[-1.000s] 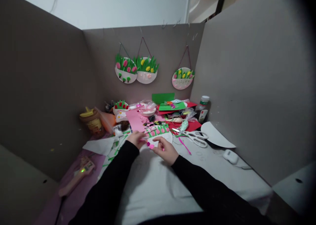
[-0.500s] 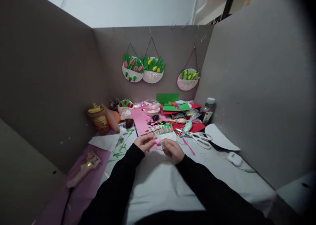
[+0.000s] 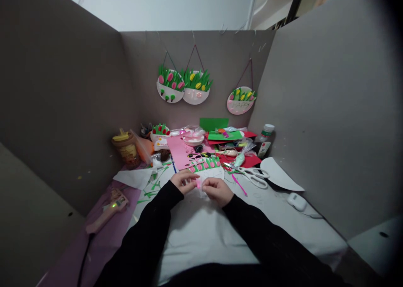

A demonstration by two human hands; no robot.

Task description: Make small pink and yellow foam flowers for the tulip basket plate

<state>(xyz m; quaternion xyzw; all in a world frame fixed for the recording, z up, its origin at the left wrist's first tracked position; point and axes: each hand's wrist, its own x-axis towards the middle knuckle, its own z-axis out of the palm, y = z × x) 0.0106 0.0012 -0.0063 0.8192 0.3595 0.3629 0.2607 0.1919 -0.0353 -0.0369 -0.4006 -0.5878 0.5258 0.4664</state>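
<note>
My left hand [image 3: 185, 181] is closed in a pinch on a small bright pink piece [image 3: 198, 183], soft-looking, its kind unclear. Facing it, my right hand [image 3: 218, 190] has its fingertips pressed together at a thin clear plastic wrapping [image 3: 202, 192] that spreads below the pink piece. Just behind both hands lies a white half-round plate craft [image 3: 214, 173] with green paper grass and pink tulips along its top. Part of it is covered by my hands.
White-handled scissors [image 3: 252, 175] lie open at right, near a pink strip [image 3: 239, 185] and a white earbud case [image 3: 297, 201]. A pink glue gun [image 3: 108, 211] with a lit green light rests at left. A lidded cup [image 3: 126, 150] and a bottle [image 3: 265, 140] flank piled craft supplies.
My right fingers have shifted slightly left and pinch more tightly. The pink piece shows more upright between my hands, and the view has moved a little.
</note>
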